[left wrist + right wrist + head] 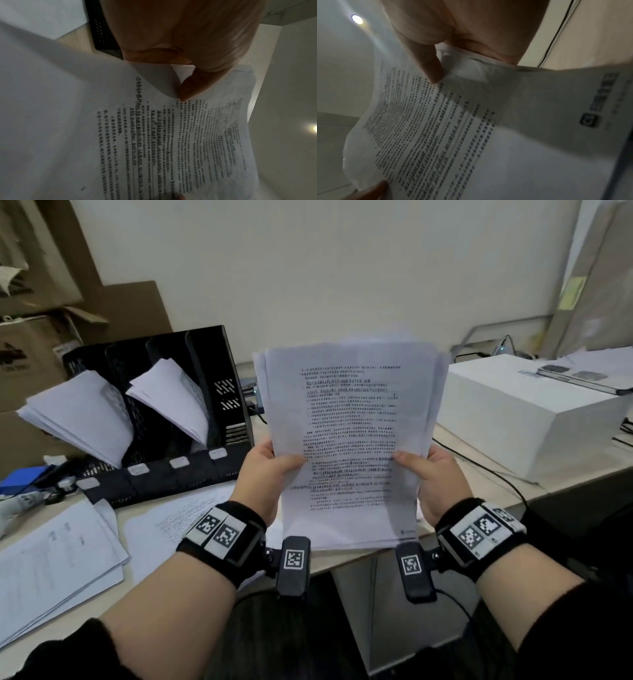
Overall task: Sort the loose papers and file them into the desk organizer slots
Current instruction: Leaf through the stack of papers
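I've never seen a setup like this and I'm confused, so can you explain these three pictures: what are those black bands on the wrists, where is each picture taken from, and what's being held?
There is no machine here: a person works with bare hands. The black wrist bands carry small cameras and printed square markers. The big picture comes from a camera on the head, looking down. The two dim ones look along each wrist at the thumbs. The left hand and right hand grip a stack of printed papers upright, with the thumbs in front. On the desk sit a black organizer with paper bundles already in two of its slots, loose papers, and a white box.
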`<act>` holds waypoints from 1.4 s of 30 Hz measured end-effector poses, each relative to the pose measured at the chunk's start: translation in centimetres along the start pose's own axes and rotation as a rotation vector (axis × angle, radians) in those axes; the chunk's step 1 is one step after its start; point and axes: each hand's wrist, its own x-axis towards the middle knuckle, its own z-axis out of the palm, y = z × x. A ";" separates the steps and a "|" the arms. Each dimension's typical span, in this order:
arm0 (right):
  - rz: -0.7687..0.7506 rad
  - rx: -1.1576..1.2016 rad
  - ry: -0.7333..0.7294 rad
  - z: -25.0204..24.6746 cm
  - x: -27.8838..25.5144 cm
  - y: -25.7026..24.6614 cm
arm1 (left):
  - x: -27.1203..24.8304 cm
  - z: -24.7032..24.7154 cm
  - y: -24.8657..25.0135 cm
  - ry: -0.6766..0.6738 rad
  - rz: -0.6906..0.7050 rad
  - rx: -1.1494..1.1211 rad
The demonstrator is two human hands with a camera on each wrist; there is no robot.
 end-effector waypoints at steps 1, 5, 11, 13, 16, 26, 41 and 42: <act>-0.007 -0.002 -0.003 -0.2 0.2 -0.2 | 0.3 0.1 -0.2 -0.005 0.000 -0.009; 0.037 -0.064 -0.033 -1.1 0.3 0.1 | 0.9 0.2 -1.6 -0.010 -0.080 0.022; 0.128 -0.041 -0.128 -2.2 0.3 1.1 | 1.4 0.9 -2.2 0.061 -0.125 -0.019; 0.176 -0.110 -0.174 -2.7 0.5 1.4 | 1.7 1.1 -1.5 0.090 -0.085 -0.066; 0.152 -0.211 -0.157 -3.0 0.6 1.9 | 2.1 1.2 0.0 0.102 -0.004 -0.105; 0.121 0.047 -0.038 -2.1 0.5 0.6 | 2.0 1.7 2.0 0.087 -0.028 -0.052; 0.039 -0.036 0.035 1.1 -0.3 -0.2 | 0.9 -0.8 1.8 0.188 -0.084 -0.326; -0.008 -0.107 0.027 0.7 -0.2 -0.5 | 1.1 -1.8 2.4 0.237 -0.050 -0.295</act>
